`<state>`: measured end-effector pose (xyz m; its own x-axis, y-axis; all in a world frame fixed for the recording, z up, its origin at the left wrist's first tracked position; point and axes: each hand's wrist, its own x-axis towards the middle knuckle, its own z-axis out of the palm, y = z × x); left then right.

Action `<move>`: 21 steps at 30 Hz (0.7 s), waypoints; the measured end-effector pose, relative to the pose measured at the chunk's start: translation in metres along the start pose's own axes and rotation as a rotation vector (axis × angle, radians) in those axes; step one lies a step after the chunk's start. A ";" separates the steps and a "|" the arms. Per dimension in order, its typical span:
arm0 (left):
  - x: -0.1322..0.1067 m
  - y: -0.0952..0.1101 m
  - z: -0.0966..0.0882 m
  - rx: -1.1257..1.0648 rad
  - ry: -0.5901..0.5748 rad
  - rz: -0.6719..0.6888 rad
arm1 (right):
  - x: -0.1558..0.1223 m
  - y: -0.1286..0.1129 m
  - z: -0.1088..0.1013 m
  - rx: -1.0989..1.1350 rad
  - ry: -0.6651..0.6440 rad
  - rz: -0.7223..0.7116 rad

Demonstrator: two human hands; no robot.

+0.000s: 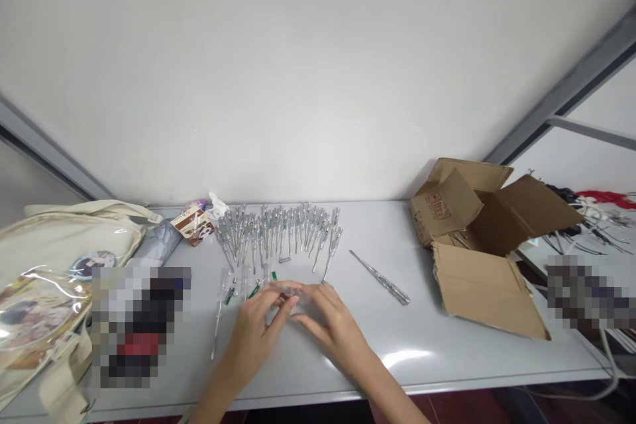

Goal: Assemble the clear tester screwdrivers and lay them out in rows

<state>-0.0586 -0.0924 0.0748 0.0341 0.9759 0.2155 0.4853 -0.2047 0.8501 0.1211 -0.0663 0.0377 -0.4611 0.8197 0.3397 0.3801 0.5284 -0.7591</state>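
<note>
Plastic-handled screwdrivers (271,224) lie seemingly complete; green pieces (229,295) sit loose, apparently unfitted. Left hand (261,318) pinches a clear piece (289,291); right hand (336,321) curls alongside, grip unclear.

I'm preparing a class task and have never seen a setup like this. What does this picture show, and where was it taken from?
There is no robot here: a person works with bare hands, the left hand and right hand. The single picture comes from a camera on the person's head, looking forward and down.

On the table lie many screwdrivers in a cluster, plus a few small green parts. A bag lies to the left; an open box stands to the right.

The left hand seems to pinch a clear piece; whether the right grips it too is unclear.
</note>
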 end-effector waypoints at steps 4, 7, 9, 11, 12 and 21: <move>0.000 -0.017 0.008 0.089 0.063 0.030 | -0.002 0.008 -0.015 -0.008 0.114 0.105; -0.002 -0.026 0.012 0.075 0.074 -0.006 | -0.006 0.015 -0.024 -0.005 0.160 0.155; -0.002 -0.028 0.013 0.068 0.074 -0.028 | -0.008 0.018 -0.026 -0.011 0.165 0.156; -0.002 -0.028 0.012 0.057 0.069 -0.059 | -0.009 0.018 -0.024 -0.023 0.161 0.152; -0.003 -0.027 0.011 0.048 0.067 -0.078 | -0.009 0.018 -0.023 -0.032 0.157 0.150; -0.002 -0.023 0.003 -0.052 0.057 -0.190 | -0.007 0.021 -0.023 -0.084 0.176 0.143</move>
<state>-0.0670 -0.0890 0.0532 -0.1044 0.9918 0.0743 0.4321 -0.0220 0.9015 0.1510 -0.0561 0.0327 -0.2539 0.9094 0.3295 0.5000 0.4150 -0.7601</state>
